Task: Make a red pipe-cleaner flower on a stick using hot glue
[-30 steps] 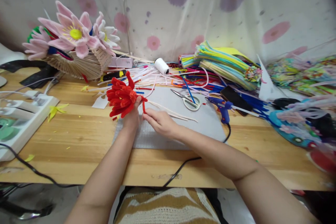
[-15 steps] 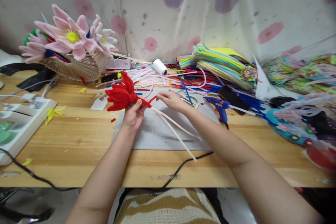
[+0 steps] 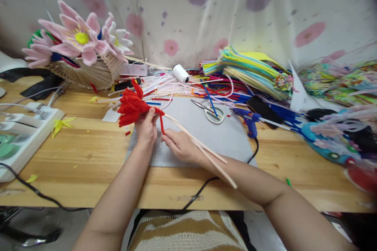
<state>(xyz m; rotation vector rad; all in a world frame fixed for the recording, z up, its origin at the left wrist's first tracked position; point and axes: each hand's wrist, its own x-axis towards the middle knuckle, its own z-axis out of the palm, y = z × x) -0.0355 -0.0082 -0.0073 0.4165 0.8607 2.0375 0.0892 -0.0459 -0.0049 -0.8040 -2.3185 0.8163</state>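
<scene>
A red pipe-cleaner flower (image 3: 131, 106) lies sideways in the air, its petals pointing left. My left hand (image 3: 147, 127) is closed around its base, thumb on top. Two pale pipe-cleaner stems (image 3: 188, 132) run from the base down to the right, passing over my right wrist. A red pipe cleaner (image 3: 162, 124) is wound round the top of the stems, and its loose end hangs down. My right hand (image 3: 179, 144) pinches that end just below the stems. Beneath both hands is a grey cutting mat (image 3: 188, 106).
Scissors (image 3: 212, 113) lie on the mat, with a blue glue gun (image 3: 247, 119) and a dark phone (image 3: 263, 111) to their right. Behind are a thread spool (image 3: 180, 73) and bundled pipe cleaners (image 3: 250, 68). Pink flowers (image 3: 81, 39) and a power strip (image 3: 32, 141) stand left.
My right hand has moved from above the stems to below them, bringing the red pipe cleaner's end down. The flower has turned slightly in my left hand, and the scissors are now uncovered.
</scene>
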